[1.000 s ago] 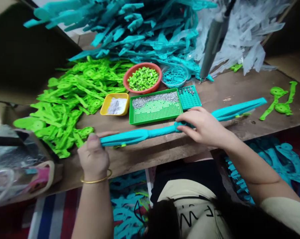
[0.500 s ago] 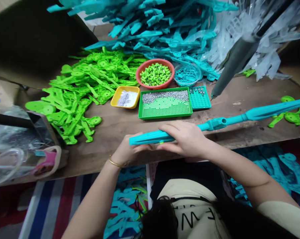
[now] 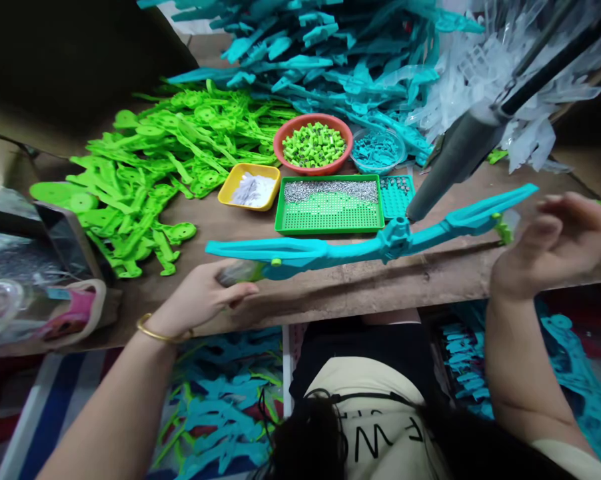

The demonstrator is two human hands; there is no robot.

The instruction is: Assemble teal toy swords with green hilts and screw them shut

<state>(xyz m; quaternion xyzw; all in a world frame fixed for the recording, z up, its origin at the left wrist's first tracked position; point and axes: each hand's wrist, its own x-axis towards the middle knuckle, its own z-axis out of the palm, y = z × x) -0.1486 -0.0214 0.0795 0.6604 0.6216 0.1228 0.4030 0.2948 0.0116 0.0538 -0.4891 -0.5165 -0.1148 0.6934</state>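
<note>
A long turquoise plastic part (image 3: 325, 257) lies crosswise in front of me, a round socket at its middle and a small green peg (image 3: 276, 262) near its left end. My left hand (image 3: 203, 293), wearing a gold bangle, is closed at that left end, thumb below. A translucent greyish piece (image 3: 239, 272) with a green edge shows between hand and part. Beyond the part's right end, my right hand (image 3: 555, 243) is raised with fingers loosely curled and apart, holding nothing visible. Close to that end is a green plastic piece (image 3: 504, 229).
Behind are a green tray (image 3: 330, 223) of small metal bits, a turquoise tray (image 3: 403, 190), a yellow dish (image 3: 224, 195), a red bowl (image 3: 348, 137) of green pegs and a clear tub (image 3: 378, 150). An electric screwdriver (image 3: 455, 153) hangs at right. Green (image 3: 150, 153) and turquoise (image 3: 305, 67) parts are heaped up.
My right hand has let go of the turquoise part and moved far right. My left hand has shifted left with the part, which has turned so its socket faces me.
</note>
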